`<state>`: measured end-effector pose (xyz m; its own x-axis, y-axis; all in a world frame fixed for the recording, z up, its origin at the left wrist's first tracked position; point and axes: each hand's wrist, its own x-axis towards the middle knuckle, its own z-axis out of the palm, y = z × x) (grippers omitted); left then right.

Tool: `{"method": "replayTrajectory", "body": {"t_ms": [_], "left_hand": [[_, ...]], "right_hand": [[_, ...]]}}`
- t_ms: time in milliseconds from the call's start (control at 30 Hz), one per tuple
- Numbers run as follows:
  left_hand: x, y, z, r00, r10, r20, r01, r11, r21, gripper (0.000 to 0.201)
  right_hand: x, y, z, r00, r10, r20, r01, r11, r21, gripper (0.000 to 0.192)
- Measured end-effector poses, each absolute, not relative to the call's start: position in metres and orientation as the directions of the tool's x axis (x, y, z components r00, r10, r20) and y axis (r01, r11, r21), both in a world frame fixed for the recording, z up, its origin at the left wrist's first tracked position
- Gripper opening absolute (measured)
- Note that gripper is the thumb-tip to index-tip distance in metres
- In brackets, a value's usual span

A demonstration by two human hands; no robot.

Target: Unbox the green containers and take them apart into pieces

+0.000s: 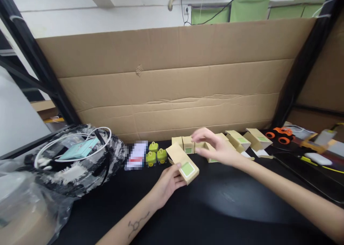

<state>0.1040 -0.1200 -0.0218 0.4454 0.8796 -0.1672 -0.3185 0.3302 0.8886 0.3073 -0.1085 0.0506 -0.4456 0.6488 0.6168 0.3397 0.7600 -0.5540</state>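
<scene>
My left hand (172, 182) grips a small tan cardboard box (186, 165) with a green label and a raised flap. It is tilted above the black tabletop, and its inside cannot be seen. Up and to the right, my right hand (212, 144) has its fingers apart with nothing between them. Behind that hand stand more cardboard boxes (188, 144), partly hidden by it. Farther right are boxes with open flaps (238, 141) and green labels. Three small green cases (161, 156) with loop handles sit left of the held box.
A blurred-out flat packet (136, 155) lies beside the green cases. At left is a black-and-white fuzzy basket (72, 177) with a white cable and a teal packet. An orange toy truck (282, 135) stands at right. A cardboard wall (172, 83) closes the back.
</scene>
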Motion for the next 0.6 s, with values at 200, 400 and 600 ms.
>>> {"method": "replayTrajectory", "body": {"t_ms": [200,400,600], "left_hand": [[0.119,-0.119,-0.02,0.524,0.799,-0.296,-0.289,0.494,0.82,0.036],[0.128,-0.125,-0.025,0.51,0.784,-0.355,-0.285,0.543,0.79,0.032],[0.125,-0.131,-0.021,0.43,0.845,-0.317,-0.305,0.466,0.83,0.036]], "right_hand": [[0.334,-0.148,-0.008,-0.688,0.472,0.551,0.567,0.824,0.003,0.042],[0.328,-0.143,-0.027,-0.699,0.371,0.612,0.575,0.8,0.172,0.017],[0.324,-0.156,-0.021,-0.669,0.165,0.725,0.547,0.769,0.331,0.025]]}}
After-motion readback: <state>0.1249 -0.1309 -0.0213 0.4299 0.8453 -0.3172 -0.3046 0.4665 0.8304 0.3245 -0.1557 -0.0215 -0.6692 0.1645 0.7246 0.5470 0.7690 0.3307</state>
